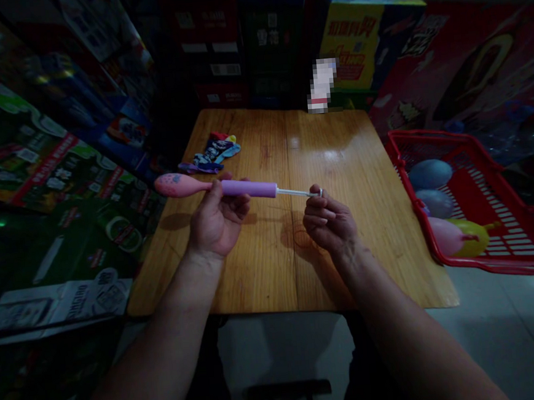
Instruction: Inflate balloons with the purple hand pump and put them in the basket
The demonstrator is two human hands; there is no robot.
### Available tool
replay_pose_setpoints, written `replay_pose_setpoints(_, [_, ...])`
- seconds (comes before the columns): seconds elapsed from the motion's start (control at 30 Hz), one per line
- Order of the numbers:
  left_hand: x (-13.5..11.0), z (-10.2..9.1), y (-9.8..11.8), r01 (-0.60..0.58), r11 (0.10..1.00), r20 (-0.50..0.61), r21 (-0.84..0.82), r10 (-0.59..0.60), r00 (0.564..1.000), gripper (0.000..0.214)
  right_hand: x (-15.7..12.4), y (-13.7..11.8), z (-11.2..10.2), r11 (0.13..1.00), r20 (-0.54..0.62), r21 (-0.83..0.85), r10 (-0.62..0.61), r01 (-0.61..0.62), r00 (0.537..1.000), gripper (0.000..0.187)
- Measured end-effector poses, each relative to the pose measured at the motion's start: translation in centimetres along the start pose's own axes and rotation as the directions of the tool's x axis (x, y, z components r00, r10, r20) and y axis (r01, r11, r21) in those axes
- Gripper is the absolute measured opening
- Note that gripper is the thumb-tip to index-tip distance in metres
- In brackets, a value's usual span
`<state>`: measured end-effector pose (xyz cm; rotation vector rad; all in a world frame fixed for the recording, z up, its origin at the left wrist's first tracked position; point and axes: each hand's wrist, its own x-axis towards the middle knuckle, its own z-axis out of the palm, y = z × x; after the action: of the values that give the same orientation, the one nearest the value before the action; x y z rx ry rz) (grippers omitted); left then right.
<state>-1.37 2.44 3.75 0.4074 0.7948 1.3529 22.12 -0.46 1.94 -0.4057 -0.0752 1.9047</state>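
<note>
Above the wooden table [272,267] a purple balloon pump [252,188] lies level between my hands. A small, partly inflated pink balloon [177,185] with printed spots sits over its left end. My left hand [217,219] is closed around the pump's left part, with the thumb at the balloon's neck. My right hand [328,218] grips the handle at the end of the white pump rod [294,192], which is drawn out of the barrel. A small pile of flat, uninflated balloons [212,152] in several colours rests at the table's back left.
A red plastic basket [469,135] with several inflated balloons [431,173] stands right of the table. Stacked drink cartons [59,259] border the left side, and more boxes [218,43] stand behind. A blurred white item [322,84] is at the back edge. A dark stool [289,389] is below.
</note>
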Motion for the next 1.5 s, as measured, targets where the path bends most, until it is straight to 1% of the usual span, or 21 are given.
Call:
replay_pose_setpoints(0.07, [-0.4,0.0,-1.1,0.041,0.999,0.07,0.015,-0.042,0.997,0.026,0.1,0.9,-0.1,0.999,-0.004,-0.026,0.047,-0.047,0.999,0.02])
replay_pose_setpoints(0.13, [-0.8,0.1,-2.1,0.082,0.996,0.115,0.025,-0.084,0.99,0.026,0.2,1.8,-0.1,0.996,-0.009,-0.02,0.087,-0.087,0.996,0.019])
replay_pose_setpoints(0.2, [-0.9,0.2,-2.6,0.086,0.996,0.131,0.02,-0.088,0.987,0.026,0.3,2.3,0.0,0.995,-0.018,-0.006,0.102,-0.102,0.995,0.02])
replay_pose_setpoints(0.27, [-0.8,0.3,-2.6,0.081,0.997,0.136,0.015,-0.083,0.987,0.028,0.3,2.4,0.2,0.994,-0.029,-0.006,0.109,-0.109,0.994,0.019])
replay_pose_setpoints(0.4, [-0.7,0.4,-2.6,0.112,0.993,0.121,0.029,-0.115,0.986,0.031,0.5,2.0,0.2,0.994,-0.042,0.038,0.102,-0.1,0.994,0.02])
replay_pose_setpoints(0.47, [-0.9,0.5,-2.9,0.132,0.991,0.124,0.032,-0.135,0.983,0.031,0.8,1.8,-0.1,0.994,-0.05,0.066,0.087,-0.084,0.995,0.021])
replay_pose_setpoints(0.57, [-1.2,0.8,-3.4,0.135,0.991,0.114,0.02,-0.137,0.984,0.031,1.0,1.8,-0.4,0.996,-0.049,0.061,0.069,-0.066,0.996,0.019])
replay_pose_setpoints(0.67, [-1.1,0.9,-3.4,0.107,0.994,0.078,0.008,-0.107,0.991,0.029,0.8,1.6,-0.2,0.996,-0.042,0.046,0.078,-0.076,0.996,0.017])
replay_pose_setpoints(0.73, [-0.7,0.6,-2.9,0.086,0.996,0.063,0.007,-0.086,0.994,0.028,0.5,1.0,0.1,0.996,-0.035,0.053,0.076,-0.074,0.997,0.02])
replay_pose_setpoints(0.83, [-0.2,0.0,-1.6,0.011,1.0,0.059,0.011,-0.012,0.998,0.031,-0.1,-0.1,0.5,0.998,0.002,0.055,0.008,-0.009,1.0,0.021])
replay_pose_setpoints(0.9, [-0.2,-0.2,-1.0,-0.038,0.999,0.063,0.009,0.038,0.997,0.031,-0.3,-0.3,0.5,0.999,0.024,0.038,-0.039,0.038,0.999,0.018])
replay_pose_setpoints(0.93, [-0.3,-0.2,-0.9,-0.045,0.999,0.071,0.01,0.044,0.996,0.031,-0.3,-0.2,0.5,0.999,0.025,0.024,-0.047,0.046,0.999,0.017])
replay_pose_setpoints(1.0, [-1.0,0.1,-1.2,-0.016,1.0,0.104,0.024,0.013,0.994,0.03,-0.2,0.4,0.4,1.0,0.009,-0.009,-0.02,0.02,1.0,0.016])
replay_pose_setpoints(1.1, [-2.1,0.7,-2.2,0.061,0.997,0.155,0.045,-0.067,0.986,0.031,0.0,1.6,0.0,0.998,-0.013,-0.028,0.054,-0.054,0.998,0.015])
replay_pose_setpoints(1.2, [-2.3,1.0,-2.8,0.078,0.997,0.165,0.029,-0.082,0.983,0.031,0.2,2.0,-0.2,0.997,0.016,-0.013,0.076,-0.076,0.997,0.014])
replay_pose_setpoints(1.3, [-1.8,0.8,-2.9,0.081,0.997,0.144,0.007,-0.082,0.986,0.03,0.3,2.0,-0.1,0.997,0.029,-0.001,0.078,-0.078,0.997,0.015])
replay_pose_setpoints(1.43, [-1.0,0.6,-3.4,0.115,0.993,0.068,-0.013,-0.114,0.991,0.028,0.5,2.4,0.2,0.997,-0.054,0.043,0.074,-0.071,0.996,0.02])
replay_pose_setpoints(1.5, [-0.8,0.5,-3.6,0.123,0.992,0.05,-0.017,-0.122,0.991,0.027,0.7,2.3,0.2,0.997,-0.084,0.039,0.071,-0.068,0.994,0.02])
